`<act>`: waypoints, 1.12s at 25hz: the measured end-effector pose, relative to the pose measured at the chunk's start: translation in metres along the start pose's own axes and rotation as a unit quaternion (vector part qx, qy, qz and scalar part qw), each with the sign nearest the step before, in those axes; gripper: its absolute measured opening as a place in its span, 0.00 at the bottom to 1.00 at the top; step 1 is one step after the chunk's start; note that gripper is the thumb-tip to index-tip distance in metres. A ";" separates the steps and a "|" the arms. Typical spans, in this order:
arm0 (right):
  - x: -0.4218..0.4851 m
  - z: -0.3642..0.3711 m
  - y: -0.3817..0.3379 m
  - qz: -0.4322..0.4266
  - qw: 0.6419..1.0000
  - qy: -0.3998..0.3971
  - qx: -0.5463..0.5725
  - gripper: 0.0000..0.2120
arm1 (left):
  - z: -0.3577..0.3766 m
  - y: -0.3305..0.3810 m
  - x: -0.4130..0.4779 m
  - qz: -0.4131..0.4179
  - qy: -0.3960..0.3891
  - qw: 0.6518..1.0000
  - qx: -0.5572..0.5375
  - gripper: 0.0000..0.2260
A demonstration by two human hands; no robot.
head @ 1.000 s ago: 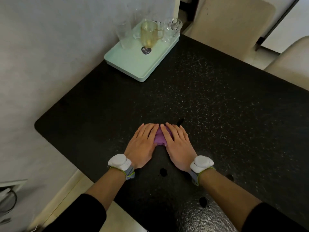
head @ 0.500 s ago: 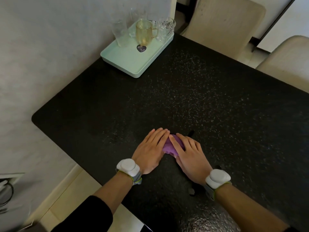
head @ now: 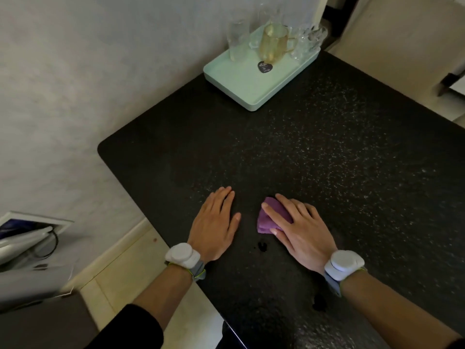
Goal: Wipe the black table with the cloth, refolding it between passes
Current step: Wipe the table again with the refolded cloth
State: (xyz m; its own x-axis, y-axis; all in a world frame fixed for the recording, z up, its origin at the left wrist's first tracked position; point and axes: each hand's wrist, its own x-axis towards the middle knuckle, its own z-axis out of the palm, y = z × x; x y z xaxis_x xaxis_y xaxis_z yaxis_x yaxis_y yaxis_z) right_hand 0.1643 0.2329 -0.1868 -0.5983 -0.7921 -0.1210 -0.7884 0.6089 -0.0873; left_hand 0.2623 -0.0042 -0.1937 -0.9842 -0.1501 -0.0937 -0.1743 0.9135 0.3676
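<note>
Black stone, speckled with pale flecks and rounded at its near corner, makes up the table that fills most of the view.

The right hand lies flat on it, fingers straight and spread, pressing down a small purple cloth. The cloth is soft, bunched into a folded wad, and sticks out from under the fingers toward the left. The left hand rests palm-down on bare stone just beside it, fingers straight and together, holding nothing and not touching the cloth.

Each wrist carries one smooth, rounded white puck on a grey strap with a lime edge, two in all. Both forearms end in black sleeves.

Two dark blots mark the table near the front edge, one between the hands and one by the right forearm.

At the far corner against the wall sits one pale mint tray, rectangular with rounded corners and a low rim. On it stand one amber glass mug with a handle and several clear glasses; their number is hard to count. A black heart-shaped tag lies on the tray, its writing too small to read.

Beyond the table stands a beige chair. The wall to the left is rough grey plaster.
</note>
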 end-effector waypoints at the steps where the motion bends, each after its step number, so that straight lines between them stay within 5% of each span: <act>1: 0.007 -0.001 -0.001 0.004 1.000 0.002 0.000 0.30 | -0.002 -0.010 0.001 -0.013 0.018 1.000 0.009 0.26; 11: 0.107 0.004 -0.006 0.044 0.997 0.050 -0.027 0.29 | -0.004 -0.081 0.014 -0.036 0.092 0.993 0.067 0.19; 28: -0.047 0.018 -0.073 -0.079 0.997 0.010 -0.006 0.26 | 0.030 -0.022 -0.034 -0.037 0.112 0.991 0.066 0.20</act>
State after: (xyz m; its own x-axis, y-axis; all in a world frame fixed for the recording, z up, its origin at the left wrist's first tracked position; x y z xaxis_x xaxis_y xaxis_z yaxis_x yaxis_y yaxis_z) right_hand 0.2525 0.2262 -0.1922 -0.4686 -0.8790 -0.0877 -0.8748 0.4756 -0.0925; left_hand 0.3005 -0.0076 -0.2266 -0.9535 -0.2856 0.0962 -0.2560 0.9360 0.2415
